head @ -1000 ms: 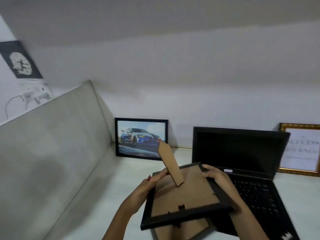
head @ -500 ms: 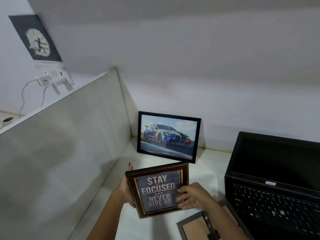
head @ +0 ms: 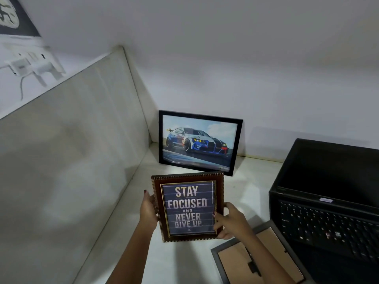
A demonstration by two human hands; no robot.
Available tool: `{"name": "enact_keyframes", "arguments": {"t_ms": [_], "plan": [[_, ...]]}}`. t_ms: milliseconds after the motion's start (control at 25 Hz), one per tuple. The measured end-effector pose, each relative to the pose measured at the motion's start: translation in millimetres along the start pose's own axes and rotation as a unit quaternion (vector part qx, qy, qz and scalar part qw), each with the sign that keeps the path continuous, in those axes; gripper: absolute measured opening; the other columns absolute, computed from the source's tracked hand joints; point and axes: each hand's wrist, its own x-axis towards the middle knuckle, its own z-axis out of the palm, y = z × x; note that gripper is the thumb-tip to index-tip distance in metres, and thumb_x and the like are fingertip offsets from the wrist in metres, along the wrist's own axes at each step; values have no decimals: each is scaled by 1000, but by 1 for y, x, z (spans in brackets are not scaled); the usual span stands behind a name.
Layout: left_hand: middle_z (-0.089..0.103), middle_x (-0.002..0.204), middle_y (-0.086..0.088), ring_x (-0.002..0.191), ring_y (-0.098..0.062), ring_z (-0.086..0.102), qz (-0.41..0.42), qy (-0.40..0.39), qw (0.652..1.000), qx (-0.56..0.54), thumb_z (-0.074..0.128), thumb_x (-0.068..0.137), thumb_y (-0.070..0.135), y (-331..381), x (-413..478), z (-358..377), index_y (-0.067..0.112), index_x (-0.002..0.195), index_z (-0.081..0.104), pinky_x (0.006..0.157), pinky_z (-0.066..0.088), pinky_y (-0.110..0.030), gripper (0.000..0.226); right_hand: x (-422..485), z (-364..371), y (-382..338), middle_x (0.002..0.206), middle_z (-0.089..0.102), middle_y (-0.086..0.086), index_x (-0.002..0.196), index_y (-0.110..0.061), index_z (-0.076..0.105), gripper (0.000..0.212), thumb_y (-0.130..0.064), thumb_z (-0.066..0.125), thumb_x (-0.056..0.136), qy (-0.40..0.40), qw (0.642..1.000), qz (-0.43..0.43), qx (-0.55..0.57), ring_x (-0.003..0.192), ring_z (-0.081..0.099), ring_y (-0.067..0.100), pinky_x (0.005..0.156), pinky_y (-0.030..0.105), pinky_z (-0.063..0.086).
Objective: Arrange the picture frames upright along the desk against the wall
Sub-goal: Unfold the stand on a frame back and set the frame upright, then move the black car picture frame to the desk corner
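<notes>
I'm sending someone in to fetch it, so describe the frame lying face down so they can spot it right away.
Find the open laptop on the desk. The frame lies flat just left of its keyboard, at the desk's near edge. Unlike the other two frames, it shows a brown cardboard back, not a picture.

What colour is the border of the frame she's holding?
Dark reddish-brown with a gold inner trim, on the held frame, head view.

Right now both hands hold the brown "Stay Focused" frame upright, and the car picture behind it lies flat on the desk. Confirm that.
Not quite. The head view shows the car picture standing upright against the wall, not lying flat. The rest holds: the left hand and right hand hold the brown frame upright.
</notes>
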Motion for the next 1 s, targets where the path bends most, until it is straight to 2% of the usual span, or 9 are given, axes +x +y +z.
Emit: {"name": "enact_keyframes", "arguments": {"t_ms": [160, 280, 360, 440, 520, 560, 720, 880, 1000], "plan": [[57, 123, -29, 113, -45, 52, 55, 232, 970, 51, 44, 88, 13, -58, -38, -16, -7, 121, 50, 98, 41, -48, 39, -35, -21, 38, 89, 70, 13, 110, -12, 54, 27, -9, 59, 83, 211, 971, -111, -21, 63, 63, 12, 56, 14, 51], [56, 124, -27, 113, -45, 52, 29, 209, 973, 96, 52, 84, 8, -105, -58, -13, 1, 115, 51, 99, 41, -49, 32, -58, -48, 68, 95, 66, 10, 101, -6, 60, 23, 3, 57, 80, 343, 921, -179, -40, 85, 62, 20, 70, 2, 44], [58, 118, -28, 106, -43, 55, 2, 129, 977, 170, 52, 84, 11, -133, -61, -1, 4, 110, 52, 95, 44, -50, 27, -68, -61, 88, 102, 60, 8, 102, -13, 58, 23, -5, 59, 80, 318, 936, -129, -74, 98, 58, 27, 76, 14, 46], [62, 96, -22, 92, -36, 57, -16, 48, 959, 279, 51, 84, 10, -150, -75, 17, 2, 100, 56, 79, 44, -40, 19, -75, -67, 113, 119, 48, 11, 114, -16, 49, 37, -20, 60, 79, 275, 945, 21, -177, 112, 46, 33, 87, 39, 44], [56, 79, -13, 80, -29, 54, -32, 0, 939, 341, 51, 84, 12, -161, -92, 37, 3, 86, 56, 72, 39, -35, 11, -86, -67, 133, 128, 38, 14, 124, -15, 38, 53, -35, 58, 80, 260, 917, 149, -264, 116, 37, 34, 92, 47, 40], [57, 85, -14, 84, -28, 54, -43, -17, 931, 363, 53, 83, 14, -165, -95, 44, 3, 90, 57, 71, 42, -35, 14, -91, -67, 140, 127, 37, 15, 125, -13, 36, 56, -39, 57, 80, 263, 908, 168, -279, 116, 36, 35, 93, 46, 40], [56, 116, -17, 111, -34, 50, -97, -60, 929, 353, 65, 69, 21, -178, -91, 59, 5, 115, 52, 90, 46, -45, 50, -94, -77, 160, 114, 50, 19, 117, -6, 45, 46, -28, 61, 79, 243, 950, 150, -125, 107, 46, 36, 92, 39, 40], [59, 102, -14, 96, -30, 54, -73, -152, 964, 208, 58, 78, 11, -184, -128, 89, 16, 116, 51, 70, 45, -34, 39, -118, -126, 166, 105, 53, 11, 118, -1, 50, 33, -4, 50, 85, 170, 975, 99, 103, 99, 49, 27, 87, 37, 44], [63, 102, -11, 92, -28, 58, -31, -219, 952, 212, 63, 76, 16, -192, -154, 145, 20, 122, 53, 66, 49, -33, 47, -158, -200, 173, 110, 52, 6, 123, -22, 42, 46, 1, 51, 84, 166, 961, 25, 219, 103, 53, 27, 79, 40, 52]]}}
